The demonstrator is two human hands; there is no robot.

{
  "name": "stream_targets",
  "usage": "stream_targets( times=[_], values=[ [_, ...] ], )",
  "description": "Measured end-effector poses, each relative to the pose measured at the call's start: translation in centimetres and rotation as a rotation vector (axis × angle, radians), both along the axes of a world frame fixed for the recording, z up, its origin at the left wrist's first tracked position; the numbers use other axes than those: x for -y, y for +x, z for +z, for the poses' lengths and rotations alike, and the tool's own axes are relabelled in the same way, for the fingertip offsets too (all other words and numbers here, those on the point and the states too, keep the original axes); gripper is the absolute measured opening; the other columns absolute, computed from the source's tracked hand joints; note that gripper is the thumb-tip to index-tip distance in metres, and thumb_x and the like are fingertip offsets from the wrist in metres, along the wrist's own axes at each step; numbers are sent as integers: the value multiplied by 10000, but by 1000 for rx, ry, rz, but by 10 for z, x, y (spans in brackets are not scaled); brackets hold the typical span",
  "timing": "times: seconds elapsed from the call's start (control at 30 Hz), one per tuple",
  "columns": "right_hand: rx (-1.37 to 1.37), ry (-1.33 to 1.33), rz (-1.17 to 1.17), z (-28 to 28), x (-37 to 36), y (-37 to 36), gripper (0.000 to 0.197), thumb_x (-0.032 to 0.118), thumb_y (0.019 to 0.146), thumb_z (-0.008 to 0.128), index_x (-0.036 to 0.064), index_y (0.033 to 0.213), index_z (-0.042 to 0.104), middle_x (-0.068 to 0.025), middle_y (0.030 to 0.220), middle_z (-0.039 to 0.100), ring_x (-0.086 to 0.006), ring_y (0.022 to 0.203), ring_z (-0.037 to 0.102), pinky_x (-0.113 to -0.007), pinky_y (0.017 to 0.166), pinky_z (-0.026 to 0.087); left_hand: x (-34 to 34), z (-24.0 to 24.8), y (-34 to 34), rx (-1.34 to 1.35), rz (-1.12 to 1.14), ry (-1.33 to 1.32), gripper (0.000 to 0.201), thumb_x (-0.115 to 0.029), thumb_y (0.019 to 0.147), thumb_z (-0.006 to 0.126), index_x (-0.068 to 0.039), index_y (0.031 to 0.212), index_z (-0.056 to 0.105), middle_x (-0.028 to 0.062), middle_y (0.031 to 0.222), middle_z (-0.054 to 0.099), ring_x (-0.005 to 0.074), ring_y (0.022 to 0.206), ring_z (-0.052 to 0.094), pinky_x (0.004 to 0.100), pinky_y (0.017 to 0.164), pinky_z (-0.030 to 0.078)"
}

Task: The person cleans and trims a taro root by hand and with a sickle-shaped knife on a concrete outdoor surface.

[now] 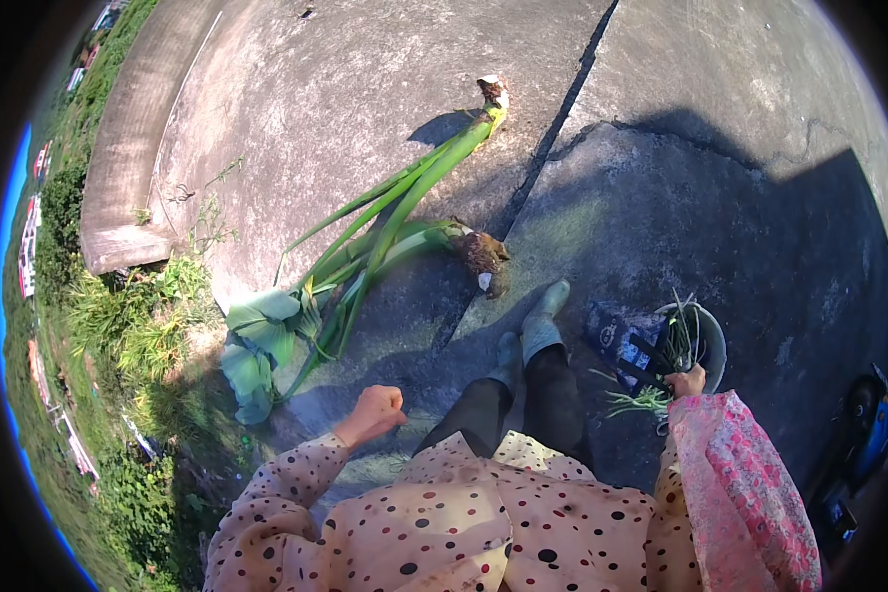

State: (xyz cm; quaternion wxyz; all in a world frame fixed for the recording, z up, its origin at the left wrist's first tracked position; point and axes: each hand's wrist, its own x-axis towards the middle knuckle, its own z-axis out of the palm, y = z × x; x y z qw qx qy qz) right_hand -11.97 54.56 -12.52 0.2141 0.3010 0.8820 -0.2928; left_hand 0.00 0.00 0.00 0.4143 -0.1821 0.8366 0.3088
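Note:
My left hand (373, 414) is closed in a loose fist in front of my body, with nothing visible in it. At the right, my right hand (687, 381) is closed round the black straps of a dark blue bag (617, 331). Right behind the bag is a pale round bucket (712, 340) with thin green stems (683, 340) in it. More leafy stems (641, 402) stick out below the straps. Ahead on the left, two uprooted plants (405, 212) with long green stalks, broad leaves (259, 340) and thick brown root ends (483, 261) lie on the concrete.
My boots (543, 321) stand on a concrete slab (661, 217) with a dark joint running across it. A low concrete curb (133, 148) and a green, bushy slope (138, 316) border the left. A blue and black vehicle (868, 434) stands at the far right. Pink floral cloth (735, 474) covers my right forearm.

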Motion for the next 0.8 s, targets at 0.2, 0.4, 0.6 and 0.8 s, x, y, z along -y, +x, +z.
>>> stream_targets(
  times=[0.2,0.4,0.6,0.8],
  values=[
    [102,15,-15,-8,-31,44,376,110,475,701,-89,753,546,-258,730,605,-409,718,599,-424,663,483,2,2,79,-67,153,49,101,6,595,568,-19,688,536,168,617,556,326,605,565,367,543,426],
    [53,182,169,-63,-67,83,411,75,501,647,-44,889,581,-240,834,619,-404,839,592,-429,765,460,-20,-4,126,-64,59,37,167,-11,564,585,-1,722,531,156,668,553,293,636,560,368,578,439],
    [133,213,219,-87,-81,94,375,71,518,632,-27,878,585,-220,819,626,-390,823,603,-407,766,451,-94,-33,113,-40,1,81,217,-26,583,589,6,786,520,158,731,555,327,703,553,375,625,439],
    [80,91,316,-133,-119,121,446,97,562,598,-81,966,535,-266,884,601,-425,880,565,-435,794,425,-186,-52,109,28,-7,96,167,-59,635,546,-3,790,520,171,751,557,352,741,544,408,643,427]
  ],
)
